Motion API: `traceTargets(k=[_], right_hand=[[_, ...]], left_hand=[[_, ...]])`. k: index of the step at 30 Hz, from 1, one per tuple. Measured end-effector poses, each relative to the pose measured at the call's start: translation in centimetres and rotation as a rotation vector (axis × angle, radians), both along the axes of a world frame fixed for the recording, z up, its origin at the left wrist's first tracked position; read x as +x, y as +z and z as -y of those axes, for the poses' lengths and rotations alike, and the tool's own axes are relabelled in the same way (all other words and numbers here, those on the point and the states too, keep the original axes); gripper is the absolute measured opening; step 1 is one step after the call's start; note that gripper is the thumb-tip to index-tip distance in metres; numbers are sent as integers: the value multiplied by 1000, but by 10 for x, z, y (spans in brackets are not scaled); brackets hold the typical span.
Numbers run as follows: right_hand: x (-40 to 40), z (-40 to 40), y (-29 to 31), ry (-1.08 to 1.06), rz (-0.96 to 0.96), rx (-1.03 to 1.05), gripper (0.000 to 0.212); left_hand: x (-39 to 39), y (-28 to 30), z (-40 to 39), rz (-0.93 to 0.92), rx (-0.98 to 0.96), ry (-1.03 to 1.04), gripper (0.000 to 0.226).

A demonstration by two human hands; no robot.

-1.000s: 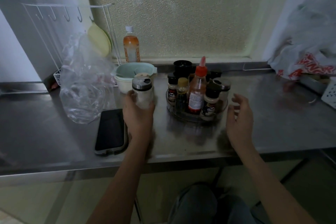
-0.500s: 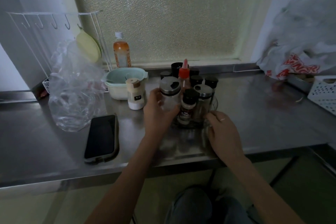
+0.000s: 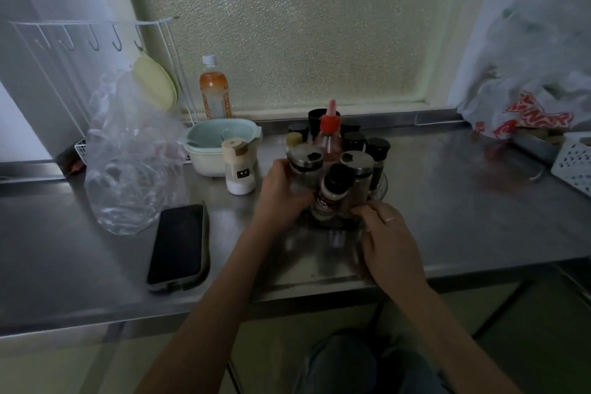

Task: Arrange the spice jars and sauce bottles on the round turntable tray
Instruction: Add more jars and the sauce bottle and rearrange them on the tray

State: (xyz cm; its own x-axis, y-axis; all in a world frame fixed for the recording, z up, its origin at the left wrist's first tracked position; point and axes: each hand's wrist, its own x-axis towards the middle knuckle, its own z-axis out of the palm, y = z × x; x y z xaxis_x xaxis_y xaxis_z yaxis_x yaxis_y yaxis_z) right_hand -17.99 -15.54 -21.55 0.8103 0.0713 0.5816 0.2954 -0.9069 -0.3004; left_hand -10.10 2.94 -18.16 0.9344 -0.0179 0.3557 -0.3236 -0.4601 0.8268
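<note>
A clear round turntable tray point(image 3: 380, 185) sits on the steel counter, crowded with several spice jars and a red-capped sauce bottle point(image 3: 329, 134). My left hand point(image 3: 281, 192) is wrapped around a glass shaker with a steel lid point(image 3: 304, 163) at the tray's left front. My right hand point(image 3: 388, 243) rests on the tray's near rim, fingers curled against it. A black-capped spice jar point(image 3: 331, 192) stands between my hands. One white salt jar with a tan lid point(image 3: 239, 166) stands off the tray, to its left.
A dark phone point(image 3: 177, 246) lies at the left front. A crumpled clear plastic bottle point(image 3: 128, 169) and a pale green bowl point(image 3: 220, 144) stand behind it, with an orange drink bottle point(image 3: 213, 92) at the window. Plastic bags point(image 3: 531, 105) and a white basket point(image 3: 575, 163) fill the right.
My left hand carried the steel-lidded shaker from the left over to the tray. My right hand came down onto the tray's near rim.
</note>
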Motion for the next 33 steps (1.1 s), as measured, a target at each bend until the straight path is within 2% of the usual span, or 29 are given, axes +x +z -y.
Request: traceTargets(k=[2, 5, 8, 10, 14, 18, 21, 24, 26, 28, 30, 33], right_hand=[[0, 0, -2, 18, 20, -3, 41], [-1, -2, -3, 53, 26, -38, 44], [-2, -8, -4, 119, 24, -81, 50], [-3, -9, -3, 133, 42, -50, 51], [4, 7, -3, -76, 35, 100, 51], [11, 11, -8, -30, 13, 36, 41], [6, -1, -6, 13, 15, -5, 45], [1, -15, -7, 64, 34, -65, 52], [1, -25, -9, 97, 42, -58, 53], [3, -33, -11, 107, 30, -39, 52], [4, -38, -12, 108, 26, -4, 50], [0, -38, -10, 96, 18, 34, 51]], left_hand=[[-3, -1, -7, 59, -8, 78, 55], [-5, 4, -23, 194, -74, 333, 60], [12, 8, -40, 82, -46, 505, 76], [25, 6, -46, -6, -58, 464, 83], [36, 1, -49, -42, -94, 457, 73], [31, -1, -46, 50, -127, 496, 58], [13, 8, -35, 135, -204, 558, 57], [-12, 26, -19, 304, -359, 586, 51], [-31, 33, -9, 410, -413, 521, 46], [-47, 34, 2, 464, -387, 371, 41], [-50, 32, 11, 428, -359, 236, 40], [-41, 28, 18, 354, -353, 193, 43]])
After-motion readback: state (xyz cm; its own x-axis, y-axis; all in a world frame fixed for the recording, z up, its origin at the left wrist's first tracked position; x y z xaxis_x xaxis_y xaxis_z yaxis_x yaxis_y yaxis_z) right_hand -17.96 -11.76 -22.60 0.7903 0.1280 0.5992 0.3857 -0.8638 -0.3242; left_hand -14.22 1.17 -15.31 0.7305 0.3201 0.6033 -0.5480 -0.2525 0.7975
